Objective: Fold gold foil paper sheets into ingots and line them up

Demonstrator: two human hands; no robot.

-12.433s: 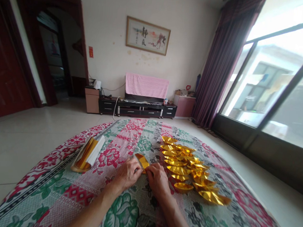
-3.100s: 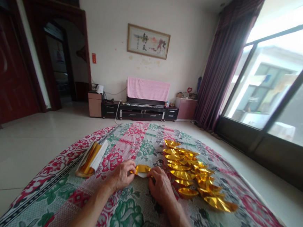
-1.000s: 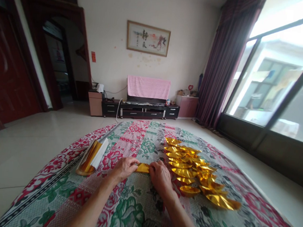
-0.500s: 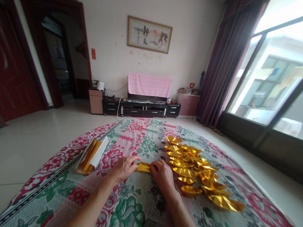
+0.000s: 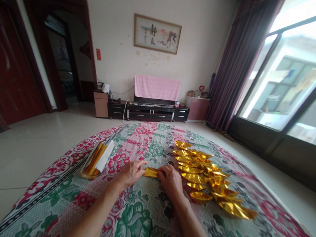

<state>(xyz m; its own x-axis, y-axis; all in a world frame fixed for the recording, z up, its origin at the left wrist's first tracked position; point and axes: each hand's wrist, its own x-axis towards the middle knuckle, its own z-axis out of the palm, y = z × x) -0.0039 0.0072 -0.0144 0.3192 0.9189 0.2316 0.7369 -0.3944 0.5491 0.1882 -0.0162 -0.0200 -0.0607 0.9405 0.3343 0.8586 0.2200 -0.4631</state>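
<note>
A small folded strip of gold foil paper (image 5: 151,172) lies flat on the flowered cloth (image 5: 135,222), stretched between my two hands. My left hand (image 5: 132,172) pinches its left end, the index finger reaching forward over it. At the right end, my right hand (image 5: 170,179) is closed on the strip, thumb and fingers together. Right of my right hand stand several gold paper ingots (image 5: 195,178), boat-shaped and set in slanting rows. To the left lies a curled stack of gold and white paper sheets (image 5: 96,160).
Beyond the cloth is a low black TV cabinet (image 5: 150,114) with a pink towel (image 5: 157,87) draped over the screen on it. A purple curtain (image 5: 230,65) and large window are at the right; a dark red door (image 5: 20,56) is at the left.
Both hands stay on the gold strip in nearly the same place. The whole view has shifted slightly; the ingots and the paper stack stand as before.
</note>
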